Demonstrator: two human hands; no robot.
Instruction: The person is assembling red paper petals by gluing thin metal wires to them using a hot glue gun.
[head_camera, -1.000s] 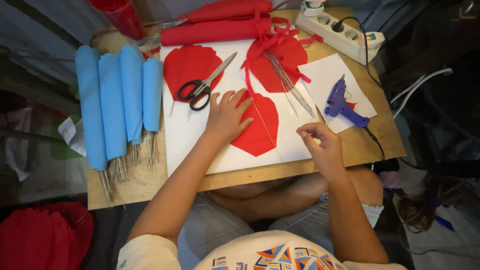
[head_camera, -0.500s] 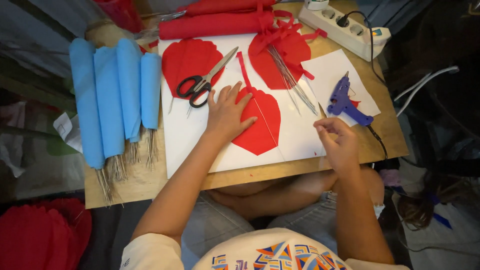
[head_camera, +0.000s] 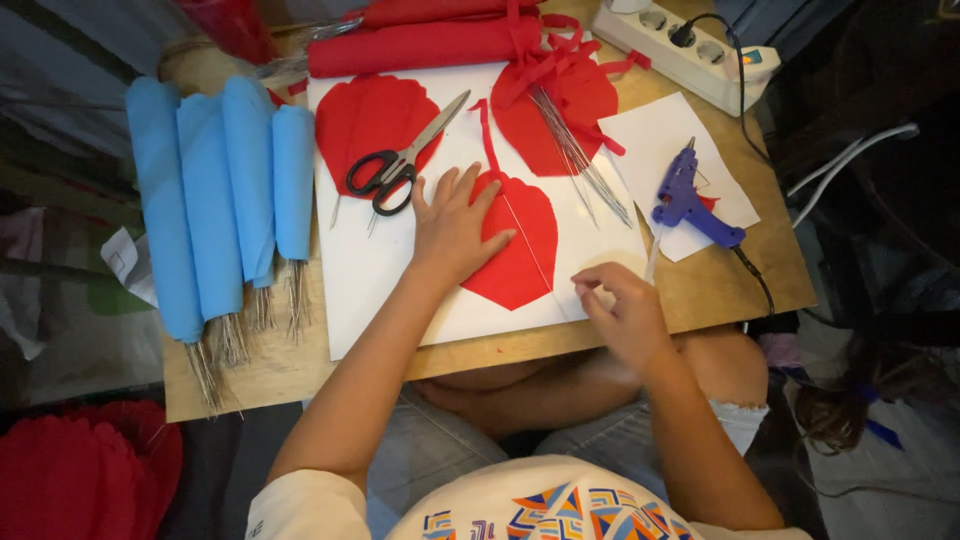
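My left hand (head_camera: 455, 225) lies flat with spread fingers on the left edge of a red petal-shaped paper (head_camera: 525, 250), pressing it onto a large white sheet (head_camera: 375, 275). A thin wire (head_camera: 530, 250) runs down the middle of the petal. My right hand (head_camera: 622, 308) is at the sheet's lower right, fingertips pinched together right by the wire's lower end. Whether it grips the wire is unclear.
Black-handled scissors (head_camera: 395, 165) lie on another red petal (head_camera: 365, 115). A bundle of wires (head_camera: 580, 165) lies across a third petal (head_camera: 555, 105). Blue paper rolls (head_camera: 215, 200) lie at left and red rolls (head_camera: 420, 45) at the back. A purple glue gun (head_camera: 690, 200) and power strip (head_camera: 700, 55) sit right on the wooden table (head_camera: 730, 285).
My right hand has moved left and down from beside the glue gun to the wire's lower end on the white sheet. My left hand has stayed on the petal.
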